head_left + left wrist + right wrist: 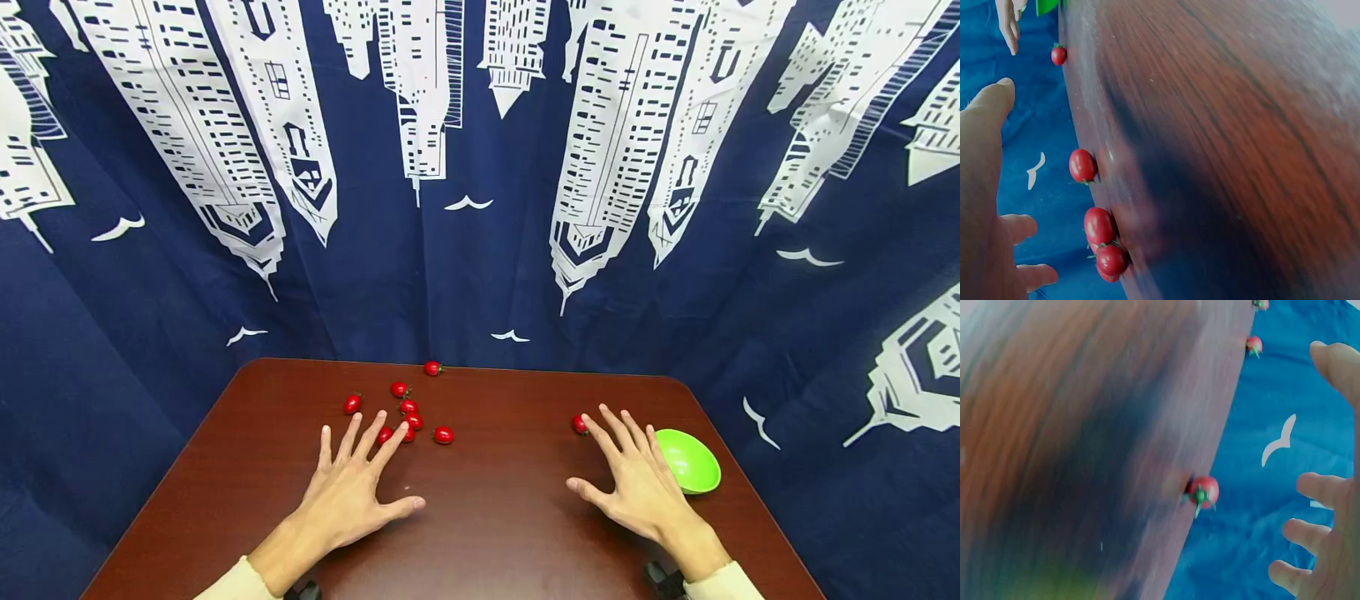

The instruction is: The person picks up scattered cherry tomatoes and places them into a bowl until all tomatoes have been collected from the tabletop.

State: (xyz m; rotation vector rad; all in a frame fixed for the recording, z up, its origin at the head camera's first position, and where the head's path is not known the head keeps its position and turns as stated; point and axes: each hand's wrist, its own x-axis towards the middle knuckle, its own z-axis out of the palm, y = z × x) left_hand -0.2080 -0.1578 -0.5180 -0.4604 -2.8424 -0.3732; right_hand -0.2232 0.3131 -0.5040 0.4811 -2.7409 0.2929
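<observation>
My left hand (347, 492) is held over the left part of the table with its fingers spread, holding nothing. Just past its fingertips lies a loose group of several red cherry tomatoes (408, 407); one tomato (443, 435) sits a little to the right of them. On the other side my right hand (639, 483) hovers palm down, fingers spread and holding nothing. A single cherry tomato (580, 424) is by its index fingertip, and it also shows with its green stem in the right wrist view. Beside this hand stands a bright green bowl (693, 462), its left side partly hidden by the hand.
The brown wooden table (510, 533) has rounded far corners. One tomato (432, 367) lies right at the far edge. Behind the table hangs a dark blue cloth (465, 275) printed with white buildings and birds.
</observation>
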